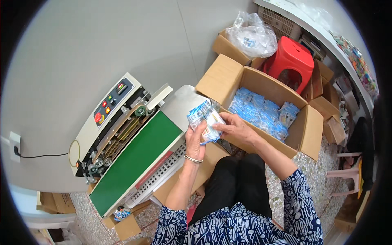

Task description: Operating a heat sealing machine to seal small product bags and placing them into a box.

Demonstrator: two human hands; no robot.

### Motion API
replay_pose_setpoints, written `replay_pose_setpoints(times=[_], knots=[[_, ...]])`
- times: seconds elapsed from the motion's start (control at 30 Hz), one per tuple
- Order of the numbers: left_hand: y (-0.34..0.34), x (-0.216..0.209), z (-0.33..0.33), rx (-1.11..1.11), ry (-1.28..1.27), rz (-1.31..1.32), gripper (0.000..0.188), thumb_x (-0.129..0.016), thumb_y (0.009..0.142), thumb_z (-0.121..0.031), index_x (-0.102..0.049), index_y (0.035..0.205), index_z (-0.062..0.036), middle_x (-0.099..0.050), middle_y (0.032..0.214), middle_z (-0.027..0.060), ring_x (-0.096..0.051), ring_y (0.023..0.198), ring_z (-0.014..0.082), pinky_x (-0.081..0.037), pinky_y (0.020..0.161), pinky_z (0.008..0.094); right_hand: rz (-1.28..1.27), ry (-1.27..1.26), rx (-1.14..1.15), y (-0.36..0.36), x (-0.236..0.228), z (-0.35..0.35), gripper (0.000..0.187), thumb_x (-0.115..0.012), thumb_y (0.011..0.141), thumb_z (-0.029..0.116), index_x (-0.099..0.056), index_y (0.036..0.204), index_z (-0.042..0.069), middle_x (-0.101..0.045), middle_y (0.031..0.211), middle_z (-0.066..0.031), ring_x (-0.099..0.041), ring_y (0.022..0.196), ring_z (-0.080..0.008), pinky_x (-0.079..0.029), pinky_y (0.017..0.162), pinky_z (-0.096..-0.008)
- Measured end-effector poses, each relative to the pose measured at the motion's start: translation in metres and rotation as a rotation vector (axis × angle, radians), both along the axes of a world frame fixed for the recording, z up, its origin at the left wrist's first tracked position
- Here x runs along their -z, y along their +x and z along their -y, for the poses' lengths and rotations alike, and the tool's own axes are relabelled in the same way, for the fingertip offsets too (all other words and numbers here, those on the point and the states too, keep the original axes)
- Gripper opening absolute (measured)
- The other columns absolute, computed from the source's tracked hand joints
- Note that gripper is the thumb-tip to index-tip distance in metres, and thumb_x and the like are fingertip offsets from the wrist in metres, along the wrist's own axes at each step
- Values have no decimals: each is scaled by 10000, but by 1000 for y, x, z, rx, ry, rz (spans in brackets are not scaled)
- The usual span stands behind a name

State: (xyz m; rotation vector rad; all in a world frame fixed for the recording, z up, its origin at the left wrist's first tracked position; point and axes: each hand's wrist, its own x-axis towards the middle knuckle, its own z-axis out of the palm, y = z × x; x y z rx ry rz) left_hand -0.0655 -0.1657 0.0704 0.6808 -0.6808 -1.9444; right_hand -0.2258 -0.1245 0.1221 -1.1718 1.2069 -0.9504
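Note:
Over the end of the sealing machine, both hands hold a small bunch of clear plastic packets (209,121) with blue striped edges. My left hand (195,141) grips them from below and the left, its thumb lying across the front. At their right side, my right hand (233,127) pinches the edge between thumb and fingers. How many packets are in the bunch I cannot tell. Just to the right, an open cardboard box (220,77) contains many similar blue packets (259,112). A metal bangle (193,159) circles my left wrist.
The machine's green conveyor belt (136,161) runs at the left, beside rollers and a control panel (114,104) with a red button. A red stool (296,57) and a bagged box (253,36) stand behind the open box. A pink stool (347,173) is at the right.

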Motion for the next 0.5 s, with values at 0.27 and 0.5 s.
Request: replay_pose_setpoints(times=[0.27, 0.5], knots=[[16, -14, -1, -71, -61, 39, 455, -675, 798, -85, -451, 1192, -54, -576, 1086, 51, -582, 938, 141, -496, 828, 295, 299, -35, 57, 21, 24, 11, 304, -699, 802, 238, -590, 976, 13, -599, 840, -14, -560, 721, -68, -479, 612, -216], [31, -14, 6, -93, -52, -9, 386, -642, 834, -113, -481, 1181, -67, -581, 1087, 47, -586, 969, 156, -495, 849, 308, 368, 40, 185, 26, 25, 15, 260, -624, 860, 245, -647, 977, 15, -620, 836, -15, -578, 714, -79, -496, 610, -212]])
